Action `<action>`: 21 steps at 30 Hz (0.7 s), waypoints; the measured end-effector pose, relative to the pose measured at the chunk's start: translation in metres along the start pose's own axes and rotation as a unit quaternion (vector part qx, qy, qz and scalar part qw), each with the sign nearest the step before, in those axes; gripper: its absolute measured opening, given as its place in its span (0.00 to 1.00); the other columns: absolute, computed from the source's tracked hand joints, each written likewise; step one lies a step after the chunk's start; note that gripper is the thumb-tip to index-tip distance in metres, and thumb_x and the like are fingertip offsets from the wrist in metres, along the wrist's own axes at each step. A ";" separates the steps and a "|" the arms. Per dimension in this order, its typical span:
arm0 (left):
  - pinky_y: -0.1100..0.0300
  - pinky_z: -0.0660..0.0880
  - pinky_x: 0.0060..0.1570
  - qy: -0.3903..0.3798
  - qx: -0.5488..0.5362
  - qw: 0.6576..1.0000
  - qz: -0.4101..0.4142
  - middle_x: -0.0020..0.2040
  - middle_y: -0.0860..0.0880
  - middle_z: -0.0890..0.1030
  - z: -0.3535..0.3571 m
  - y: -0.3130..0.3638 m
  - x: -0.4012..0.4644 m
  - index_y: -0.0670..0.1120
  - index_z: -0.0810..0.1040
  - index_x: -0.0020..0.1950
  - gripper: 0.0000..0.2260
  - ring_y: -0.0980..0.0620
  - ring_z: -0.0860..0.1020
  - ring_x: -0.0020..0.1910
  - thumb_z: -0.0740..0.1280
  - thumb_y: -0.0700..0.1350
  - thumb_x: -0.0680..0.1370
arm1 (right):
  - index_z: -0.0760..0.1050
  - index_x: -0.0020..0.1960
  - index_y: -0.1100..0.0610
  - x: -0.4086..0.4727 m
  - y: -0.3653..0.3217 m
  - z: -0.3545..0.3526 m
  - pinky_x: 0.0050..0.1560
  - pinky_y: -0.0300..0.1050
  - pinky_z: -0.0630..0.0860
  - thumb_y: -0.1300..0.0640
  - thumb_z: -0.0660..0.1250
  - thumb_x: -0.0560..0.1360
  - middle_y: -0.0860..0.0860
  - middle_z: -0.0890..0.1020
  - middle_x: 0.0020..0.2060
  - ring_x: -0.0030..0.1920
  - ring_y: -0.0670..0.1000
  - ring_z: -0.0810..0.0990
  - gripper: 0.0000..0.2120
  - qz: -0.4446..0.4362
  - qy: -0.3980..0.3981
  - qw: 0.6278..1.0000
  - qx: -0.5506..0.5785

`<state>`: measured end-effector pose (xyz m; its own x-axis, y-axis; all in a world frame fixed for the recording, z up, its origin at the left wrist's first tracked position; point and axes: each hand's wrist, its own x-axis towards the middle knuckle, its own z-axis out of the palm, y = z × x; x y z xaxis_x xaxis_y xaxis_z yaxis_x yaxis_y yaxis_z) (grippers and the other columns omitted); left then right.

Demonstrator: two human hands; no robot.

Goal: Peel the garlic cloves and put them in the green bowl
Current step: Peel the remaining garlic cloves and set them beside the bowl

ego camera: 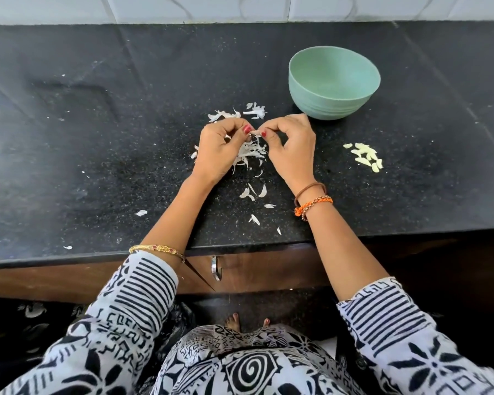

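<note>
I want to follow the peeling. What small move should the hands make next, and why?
Probably pull the skin off the clove, which the left hand and right hand both pinch above the peel scraps. The green bowl looks empty.

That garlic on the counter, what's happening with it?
A person is peeling garlic by hand. The left hand and right hand pinch one garlic clove between their fingertips above a heap of papery skins. A small pile of peeled cloves lies on the black counter, right of the hands. The green bowl appears empty.
</note>
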<state>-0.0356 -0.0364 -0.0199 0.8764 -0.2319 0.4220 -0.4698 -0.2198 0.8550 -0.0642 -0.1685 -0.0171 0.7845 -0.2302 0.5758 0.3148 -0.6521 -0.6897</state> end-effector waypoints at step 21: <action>0.64 0.59 0.28 0.074 -0.065 0.987 -0.129 0.28 0.55 0.66 0.000 -0.001 0.002 0.48 0.66 0.30 0.16 0.59 0.62 0.28 0.57 0.47 0.78 | 0.83 0.43 0.56 0.002 0.009 -0.003 0.42 0.27 0.67 0.61 0.72 0.68 0.42 0.81 0.38 0.42 0.38 0.76 0.04 0.034 -0.049 0.993 0.098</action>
<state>-0.0331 -0.0367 -0.0199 0.9756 -0.0408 0.2155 -0.2190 -0.1280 0.9673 -0.0610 -0.1768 -0.0209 0.8523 -0.1912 0.4869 0.3509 -0.4815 -0.8032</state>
